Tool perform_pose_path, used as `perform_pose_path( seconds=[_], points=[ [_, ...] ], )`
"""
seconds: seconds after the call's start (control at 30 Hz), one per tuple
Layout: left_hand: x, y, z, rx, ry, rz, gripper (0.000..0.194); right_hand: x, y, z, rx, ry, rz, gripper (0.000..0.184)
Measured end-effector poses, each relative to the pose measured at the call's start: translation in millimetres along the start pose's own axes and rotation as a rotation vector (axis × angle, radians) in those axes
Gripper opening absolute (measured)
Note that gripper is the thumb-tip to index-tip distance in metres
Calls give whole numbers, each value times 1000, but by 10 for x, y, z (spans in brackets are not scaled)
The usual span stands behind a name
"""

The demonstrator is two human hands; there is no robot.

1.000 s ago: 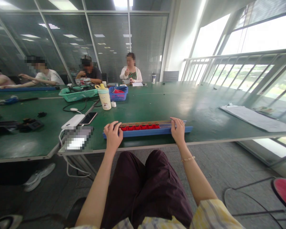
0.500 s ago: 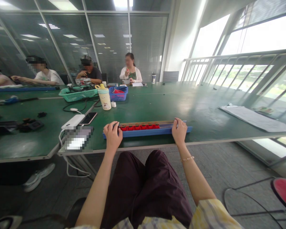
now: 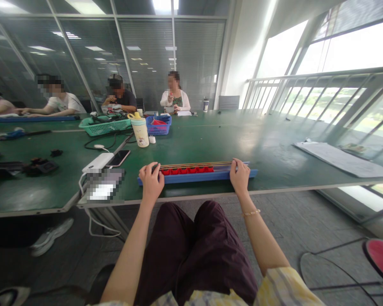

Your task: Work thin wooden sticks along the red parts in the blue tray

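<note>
A long blue trough (image 3: pixel 194 178) lies along the near edge of the table. Several red pieces (image 3: pixel 191 170) sit in a row inside it, filling its left and middle part. Above them, thin orange-yellow strands (image 3: pixel 194 164) run lengthwise between my two hands. My left hand (image 3: pixel 151 177) is closed at the left end of the strands, with a small dark bit beside its fingertips. At the strands' right end my right hand (image 3: pixel 240 175) is closed in a pinch, its wrist by the trough's front side. Fingers hide both gripped ends.
On the green table (image 3: pixel 268 140) stand a cream cup (image 3: pixel 140 132), a green basket (image 3: pixel 104 126) and a blue basket (image 3: pixel 158 125). A white power bank (image 3: pixel 98 162) and a phone (image 3: pixel 119 158) lie left. Papers (image 3: pixel 344 157) lie right. Several people sit across.
My hands, the strands and the trough stay practically where they were. Across the table, a person at the far left has lowered their hands toward the tabletop.
</note>
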State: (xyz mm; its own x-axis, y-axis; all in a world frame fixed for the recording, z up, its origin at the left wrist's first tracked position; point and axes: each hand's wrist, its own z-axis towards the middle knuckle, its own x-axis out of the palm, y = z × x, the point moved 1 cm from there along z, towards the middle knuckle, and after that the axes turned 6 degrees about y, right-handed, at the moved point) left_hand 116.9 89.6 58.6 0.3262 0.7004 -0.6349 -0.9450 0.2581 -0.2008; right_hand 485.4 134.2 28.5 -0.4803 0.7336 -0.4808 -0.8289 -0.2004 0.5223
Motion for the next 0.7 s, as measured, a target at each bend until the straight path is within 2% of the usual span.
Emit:
perform_pose_path(
  seconds=[0.33,0.6,0.7],
  points=[
    [-3,-5,4,2,-1,0,35,-21,-6,18,-14,-15,41,40],
    [2,-7,6,-1,7,-14,36,-70,31,12,48,-116,-20,37],
    [-5,-14,8,-8,9,-12,35,-83,43,3,37,-97,-20,36]
  ],
)
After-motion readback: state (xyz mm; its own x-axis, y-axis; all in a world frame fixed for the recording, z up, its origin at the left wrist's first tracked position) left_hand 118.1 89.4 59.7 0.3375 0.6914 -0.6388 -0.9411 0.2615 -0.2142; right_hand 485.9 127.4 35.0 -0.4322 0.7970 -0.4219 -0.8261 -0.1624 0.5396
